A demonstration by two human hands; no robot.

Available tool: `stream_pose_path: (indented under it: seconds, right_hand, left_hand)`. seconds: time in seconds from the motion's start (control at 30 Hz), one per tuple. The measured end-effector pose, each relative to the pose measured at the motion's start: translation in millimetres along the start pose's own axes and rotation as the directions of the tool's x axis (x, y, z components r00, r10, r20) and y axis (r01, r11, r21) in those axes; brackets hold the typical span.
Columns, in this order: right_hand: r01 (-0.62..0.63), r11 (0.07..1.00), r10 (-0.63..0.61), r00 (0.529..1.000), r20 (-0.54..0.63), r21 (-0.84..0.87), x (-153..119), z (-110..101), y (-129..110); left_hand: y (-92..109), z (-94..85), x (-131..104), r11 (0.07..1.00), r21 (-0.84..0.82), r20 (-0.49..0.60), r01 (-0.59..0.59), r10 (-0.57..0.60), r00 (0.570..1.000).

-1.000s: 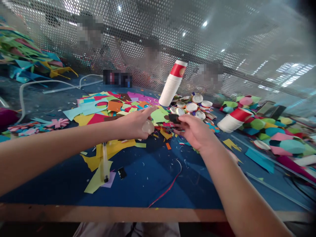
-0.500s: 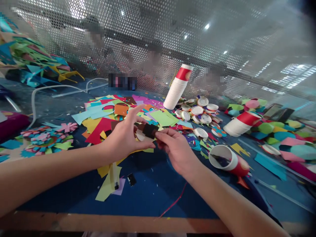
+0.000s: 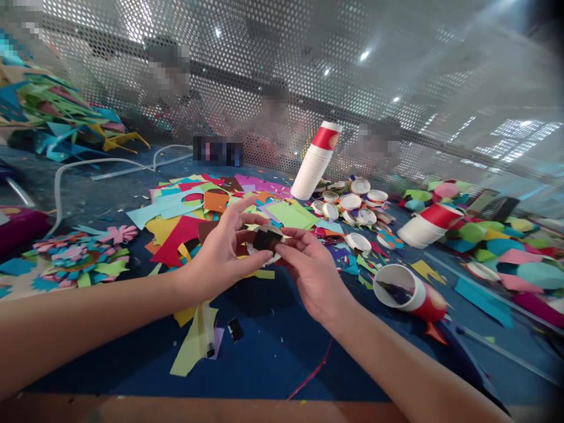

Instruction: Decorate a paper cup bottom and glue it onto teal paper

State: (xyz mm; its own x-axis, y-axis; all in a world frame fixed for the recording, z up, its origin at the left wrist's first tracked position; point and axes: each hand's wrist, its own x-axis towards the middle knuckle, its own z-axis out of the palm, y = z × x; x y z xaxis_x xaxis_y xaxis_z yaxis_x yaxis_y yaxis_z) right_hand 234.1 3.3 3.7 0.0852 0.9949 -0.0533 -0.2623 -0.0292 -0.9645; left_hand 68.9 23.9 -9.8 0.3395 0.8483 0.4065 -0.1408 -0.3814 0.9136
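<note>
Between my hands is a small white cup-bottom disc, with a dark piece, seemingly black paper, lying across its face. My left hand curls around the disc's left side, its thumb along the lower edge and fingers behind. On the other side my right hand pinches the right edge, thumb in front, by the dark piece's corner. Its fingertips are partly hidden behind the disc. Coloured paper scraps lie beyond and under my hands. A clear-barrelled pen rests on a pale green strip below my left wrist.
A tall stack of paper cups leans at the back beside a heap of white-rimmed discs. At right are a tipped cup and another stack. Paper flowers lie left; a perforated metal screen rises behind.
The dark piece, tilted in my right fingers before, now lies against the white disc. My right hand has closed in beside my left, and the disc now faces me more.
</note>
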Motion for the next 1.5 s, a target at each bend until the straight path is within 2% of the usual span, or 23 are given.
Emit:
stream_pose_path:
  seconds: [0.07, 0.3, 0.5, 0.77, 1.03, 1.23, 1.5]
  right_hand:
    - [-0.005, 1.0, 0.004, 1.0, 0.012, 0.003, 0.1, -0.8, -0.7]
    - [-0.054, 0.999, 0.054, 0.994, 0.09, -0.008, -2.9, -4.1, -2.5]
    - [-0.072, 0.996, 0.077, 0.988, 0.133, -0.044, -5.9, -7.3, -3.5]
    - [-0.084, 0.992, 0.096, 0.986, 0.134, -0.094, -6.3, -7.2, -3.8]
    - [-0.017, 0.991, 0.035, 0.99, 0.135, -0.13, -6.6, -7.3, 0.1]
    - [0.025, 0.98, -0.009, 0.996, 0.084, -0.196, -7.1, -3.1, 4.1]
    - [0.069, 0.973, -0.051, 0.995, 0.089, -0.219, -8.2, -2.3, 6.0]
  left_hand:
    - [-3.0, -1.5, -1.1, 1.0, 0.014, 0.029, -0.011, 0.01, 1.0]
    - [-10.0, -5.3, -5.0, 0.979, 0.128, 0.177, -0.156, 0.132, 0.975]
    - [-8.3, -5.4, -6.4, 0.958, 0.194, 0.208, -0.211, 0.17, 0.963]
    - [-9.7, -8.1, -8.9, 0.896, 0.315, 0.266, -0.313, 0.233, 0.935]
    - [-10.6, -7.2, -7.0, 0.928, 0.282, 0.215, -0.245, 0.187, 0.959]
    - [-10.6, -6.1, -9.2, 0.928, 0.265, 0.243, -0.261, 0.198, 0.95]
    - [-11.3, -5.8, -9.2, 0.942, 0.265, 0.202, -0.208, 0.157, 0.967]
